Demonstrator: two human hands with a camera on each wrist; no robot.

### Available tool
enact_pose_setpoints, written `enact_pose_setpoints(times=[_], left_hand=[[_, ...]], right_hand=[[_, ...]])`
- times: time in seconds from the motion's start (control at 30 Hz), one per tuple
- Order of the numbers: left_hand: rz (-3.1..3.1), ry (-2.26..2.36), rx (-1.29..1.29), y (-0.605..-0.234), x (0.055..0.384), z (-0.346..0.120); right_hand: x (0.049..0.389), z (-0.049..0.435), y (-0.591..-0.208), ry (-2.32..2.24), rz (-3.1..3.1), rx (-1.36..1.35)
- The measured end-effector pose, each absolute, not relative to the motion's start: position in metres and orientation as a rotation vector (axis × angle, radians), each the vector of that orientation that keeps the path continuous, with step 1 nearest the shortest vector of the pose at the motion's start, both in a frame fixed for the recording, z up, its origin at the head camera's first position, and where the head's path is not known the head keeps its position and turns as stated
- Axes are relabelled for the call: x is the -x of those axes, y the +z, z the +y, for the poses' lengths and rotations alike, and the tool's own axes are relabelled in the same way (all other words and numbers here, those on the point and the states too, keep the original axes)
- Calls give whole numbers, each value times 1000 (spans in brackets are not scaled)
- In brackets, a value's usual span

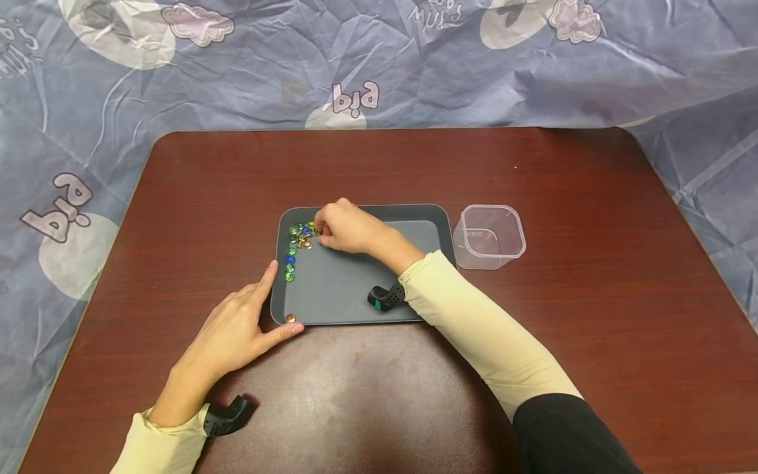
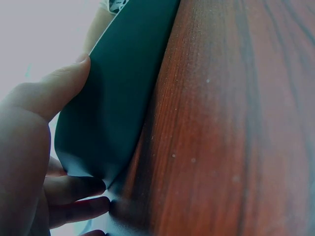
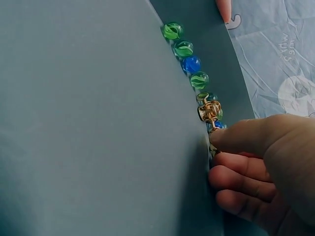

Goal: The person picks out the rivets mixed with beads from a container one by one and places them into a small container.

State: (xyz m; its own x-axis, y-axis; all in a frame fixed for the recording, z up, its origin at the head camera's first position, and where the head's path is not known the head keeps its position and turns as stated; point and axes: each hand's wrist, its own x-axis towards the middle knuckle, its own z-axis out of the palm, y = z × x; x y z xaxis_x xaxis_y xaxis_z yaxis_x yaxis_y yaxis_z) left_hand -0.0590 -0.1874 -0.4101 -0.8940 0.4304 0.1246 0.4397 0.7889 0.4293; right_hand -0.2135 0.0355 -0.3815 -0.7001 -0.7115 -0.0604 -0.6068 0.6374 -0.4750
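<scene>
A shallow grey tray (image 1: 355, 289) lies on the table. Marbles, green-swirled and blue (image 1: 290, 259), line its left edge. Small shiny gold pieces (image 1: 304, 241) are clustered near its far left corner; their kind is unclear. One round gold piece (image 1: 290, 317) lies apart at the near left corner. My right hand (image 1: 349, 227) is at the far left with fingers curled. In the right wrist view, its thumb (image 3: 241, 140) and forefinger pinch a mostly hidden gold piece (image 3: 212, 148). My left hand (image 1: 237, 329) touches the tray's near left corner, thumb and forefinger spread and straight.
A clear plastic container (image 1: 491, 260) stands just right of the tray. The brown table (image 1: 592, 263) extends around both. Behind it hangs a blue-grey printed cloth (image 1: 414, 79). Both wrists carry black straps.
</scene>
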Motion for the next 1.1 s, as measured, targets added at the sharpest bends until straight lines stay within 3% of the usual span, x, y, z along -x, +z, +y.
enact_pose_setpoints(times=[1.1], left_hand=[[-2946, -705, 701, -410, 59, -187]], right_hand=[[214, 37, -382, -595, 2593, 1036]])
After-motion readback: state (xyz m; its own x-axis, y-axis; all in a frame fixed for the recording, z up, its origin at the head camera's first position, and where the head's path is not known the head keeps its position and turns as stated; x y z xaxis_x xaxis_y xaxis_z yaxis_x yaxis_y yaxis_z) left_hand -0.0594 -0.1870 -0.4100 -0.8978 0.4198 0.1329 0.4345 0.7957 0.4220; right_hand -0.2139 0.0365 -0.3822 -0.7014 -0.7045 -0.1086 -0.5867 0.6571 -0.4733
